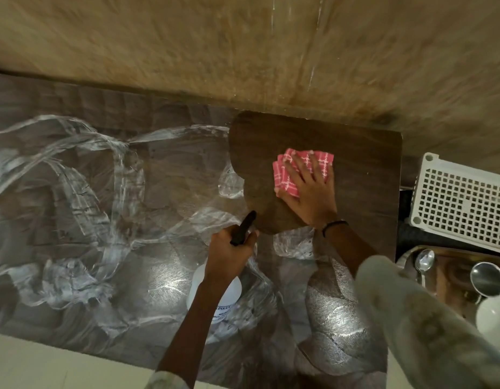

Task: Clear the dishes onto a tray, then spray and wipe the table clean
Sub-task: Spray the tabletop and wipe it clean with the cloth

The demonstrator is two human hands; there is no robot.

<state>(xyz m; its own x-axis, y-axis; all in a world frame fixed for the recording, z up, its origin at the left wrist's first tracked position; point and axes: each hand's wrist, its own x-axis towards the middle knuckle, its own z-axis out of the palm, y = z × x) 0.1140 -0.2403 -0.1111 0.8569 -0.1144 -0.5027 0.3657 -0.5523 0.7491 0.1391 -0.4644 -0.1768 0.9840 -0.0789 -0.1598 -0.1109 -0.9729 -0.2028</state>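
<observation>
Pale sleeve fabric (428, 327) fills the lower right of the frame, blurred and closest to the lens, covering the right forearm. From it the right hand (310, 189) reaches up to right of centre and lies flat, fingers spread and straight, pressing on a folded cloth (288, 175). The cloth is pink with a thin white check, and its layered edges fan out past the fingertips on the left and top. A dark band (334, 226) circles the right wrist.

Below and left of it, the left hand (232, 251) curls round the black trigger head of a spray bottle (218, 296), gripping it. The bottle's body is white and rounded, with a printed label too small to read, and shows beneath the wrist at lower centre.

Both hands are over the table (364, 169), a dark wood-grain top with a rounded far right corner. Around the cloth the surface is matte and dark brown; across the left and the lower middle it is covered in glossy wet streaks and swirls (75, 192) that catch white light.

At the right edge of the frame, off the table, sits a white perforated basket (462, 200). Below it a metal tray (450, 265) holds a spoon (424, 262), a steel cup (487, 279) and a white bowl (493, 315).
</observation>
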